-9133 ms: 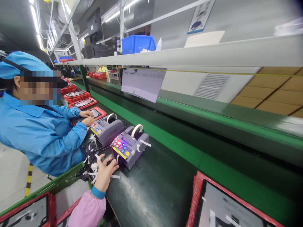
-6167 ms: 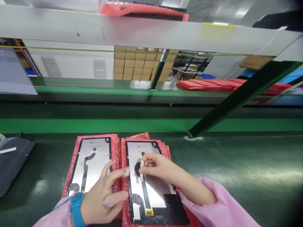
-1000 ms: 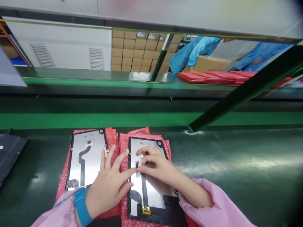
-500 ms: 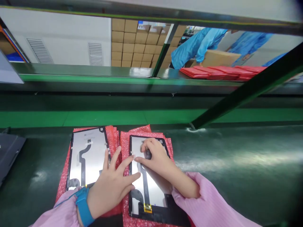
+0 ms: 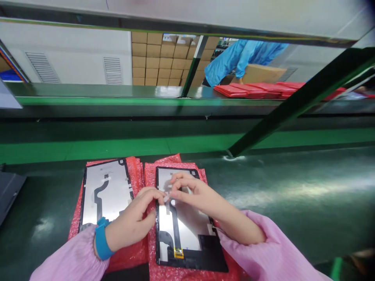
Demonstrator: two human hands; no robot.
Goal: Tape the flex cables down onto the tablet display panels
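Silver-backed with a black border, the flat rectangular panel (image 5: 189, 222) lies on crinkled red bubble wrap (image 5: 151, 173), its long axis running away from the person, the far end leaning a little left. Over its upper half, near the top of a dark grey curved ribbon cable (image 5: 176, 226), a small whitish translucent strip (image 5: 166, 198) sits between the fingertips of both hands: the left hand (image 5: 133, 218) meets it from the left, the right hand (image 5: 199, 191) from the right, neither clearly nearer. Right thumb and forefinger are almost together, left fingers curled; which of them pinches the strip, I cannot tell. Half a second ago the left fingers were spread wide; now they are bent in toward the right hand's. Just left lies a second silver-backed panel (image 5: 113, 195), partly behind the left hand, and around everything the glossy dark green tabletop (image 5: 263, 210).
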